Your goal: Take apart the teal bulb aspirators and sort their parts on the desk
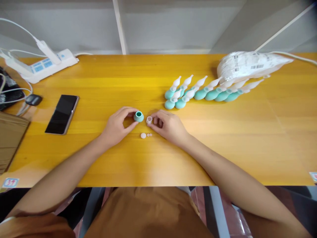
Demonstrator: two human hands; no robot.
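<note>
A teal rubber bulb (138,116) with its round opening facing up is pinched between the thumb and fingers of my left hand (118,125). Close to its right, my right hand (170,125) grips a small clear plastic cup-shaped piece (149,120) by its side. The two pieces are apart. Just below them on the table lie a white round piece (143,135) and two tiny pale discs (149,135). Several nasal aspirators (211,94), each a teal bulb with a pale pointed tip, stand in rows behind my right hand.
A white plastic package (247,64) lies behind the aspirators. On the left are a phone (62,114), a white power strip (51,66) with cables, a small black object (33,99) and a cardboard box (12,138). The wooden table (138,165) ends in front of my body.
</note>
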